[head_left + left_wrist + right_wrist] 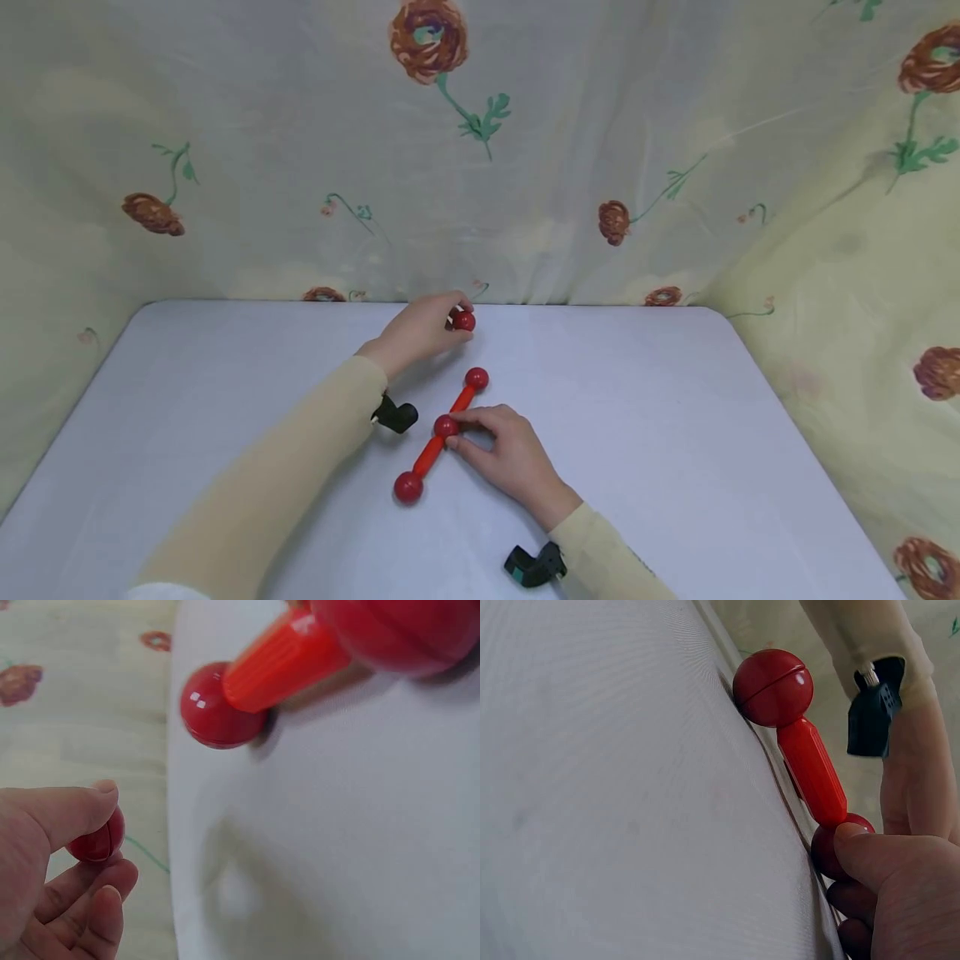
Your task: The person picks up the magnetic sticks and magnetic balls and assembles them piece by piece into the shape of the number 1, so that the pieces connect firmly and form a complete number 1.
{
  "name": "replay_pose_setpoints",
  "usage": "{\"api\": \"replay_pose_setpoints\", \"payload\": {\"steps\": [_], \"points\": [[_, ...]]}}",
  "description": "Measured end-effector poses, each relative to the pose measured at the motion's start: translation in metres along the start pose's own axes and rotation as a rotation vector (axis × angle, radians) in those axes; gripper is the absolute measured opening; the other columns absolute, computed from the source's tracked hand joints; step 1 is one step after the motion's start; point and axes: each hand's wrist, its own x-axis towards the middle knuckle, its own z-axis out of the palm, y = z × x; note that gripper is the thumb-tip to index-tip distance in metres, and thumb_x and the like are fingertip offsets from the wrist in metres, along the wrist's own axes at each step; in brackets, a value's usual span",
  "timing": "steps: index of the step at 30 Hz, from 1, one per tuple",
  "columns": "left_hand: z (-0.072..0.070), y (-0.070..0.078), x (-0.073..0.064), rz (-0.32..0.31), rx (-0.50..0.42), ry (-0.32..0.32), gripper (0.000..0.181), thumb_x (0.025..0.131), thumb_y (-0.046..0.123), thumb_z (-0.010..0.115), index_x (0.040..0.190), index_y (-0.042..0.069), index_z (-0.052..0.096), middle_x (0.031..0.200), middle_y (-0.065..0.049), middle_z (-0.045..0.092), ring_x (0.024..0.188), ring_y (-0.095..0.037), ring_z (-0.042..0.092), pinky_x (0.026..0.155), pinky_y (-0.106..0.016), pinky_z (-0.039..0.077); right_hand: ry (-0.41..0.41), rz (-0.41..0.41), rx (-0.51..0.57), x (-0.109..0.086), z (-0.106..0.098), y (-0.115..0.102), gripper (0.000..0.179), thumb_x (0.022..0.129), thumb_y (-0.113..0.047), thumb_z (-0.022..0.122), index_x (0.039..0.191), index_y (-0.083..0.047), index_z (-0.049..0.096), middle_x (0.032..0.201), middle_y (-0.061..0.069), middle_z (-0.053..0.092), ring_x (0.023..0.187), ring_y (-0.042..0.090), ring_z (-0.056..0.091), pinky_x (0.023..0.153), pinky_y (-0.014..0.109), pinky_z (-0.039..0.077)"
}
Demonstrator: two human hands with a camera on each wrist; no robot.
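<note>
Nearest the camera, a beige left sleeve (pixel 292 467) extends from 8 o'clock and slants toward the centre of the head view; behind, a pale floral cloth (pixel 540 167), printed with russet flowers and green stems, hangs from 9 o'clock round through 12 to 3; below it spreads the white table (pixel 675 400); a beige right sleeve (pixel 603 546) extends from 5 o'clock. On the table near the centre lies a red ball-and-rod chain, its axis running from 1 o'clock to 7; the right hand (pixel 517 462), on its 4 o'clock side, pinches the middle ball (pixel 446 426) between thumb and fingers; the left hand (pixel 420 329), beyond the chain near the table's far edge, has thumb and fingers curled about a single ball (pixel 466 322), its remaining fingers loosely bent. Beside the cuffs sit a left black device (pixel 393 414) and a right black device (pixel 534 567). Two orange-red rods join the chain: the far rod (pixel 462 399) and the near rod (pixel 428 457); they end in the far ball (pixel 477 379) at 1 o'clock and the near ball (pixel 408 487) at 7; the single ball stands apart, at 12 o'clock from the far ball.
</note>
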Motion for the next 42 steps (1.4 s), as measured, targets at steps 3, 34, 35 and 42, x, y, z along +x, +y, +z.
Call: {"api": "replay_pose_setpoints", "payload": {"steps": [3,34,35,42], "points": [[-0.007,-0.002,-0.013,0.003,-0.038,0.028,0.04,0.09,0.029,0.074,0.125,0.018,0.058,0.112,0.0,0.062,0.099,-0.017,0.058,0.079,-0.032,0.053,0.002,0.005,-0.005,0.0,0.0,-0.001,0.031,0.086,-0.031,0.078,0.116,-0.025,0.072,0.105,-0.02,0.068,0.098,0.002,0.057,0.082,0.028,0.05],[0.0,-0.049,-0.082,-0.02,0.083,0.025,0.041,0.087,0.026,0.078,0.123,0.016,0.063,0.103,0.002,0.065,0.095,-0.018,0.059,0.085,-0.037,0.052,0.013,-0.004,0.005,0.0,0.0,0.0,0.032,0.086,-0.029,0.079,0.116,-0.025,0.072,0.106,-0.018,0.068,0.098,0.003,0.058,0.082,0.029,0.051],[0.001,-0.05,-0.083,-0.017,0.091,0.027,0.041,0.087,0.026,0.078,0.123,0.016,0.063,0.102,0.003,0.065,0.094,-0.017,0.058,0.085,-0.037,0.051,0.014,-0.004,0.005,0.0,0.001,0.0,0.032,0.086,-0.029,0.079,0.116,-0.025,0.072,0.106,-0.018,0.068,0.098,0.003,0.058,0.082,0.029,0.051],[0.004,-0.054,-0.084,-0.005,0.113,0.026,0.043,0.087,0.026,0.077,0.127,0.016,0.065,0.106,0.001,0.066,0.093,-0.017,0.058,0.086,-0.037,0.052,0.007,0.01,0.004,-0.001,0.002,0.002,0.032,0.086,-0.031,0.078,0.117,-0.027,0.072,0.106,-0.021,0.067,0.098,0.002,0.057,0.082,0.029,0.051]]}}
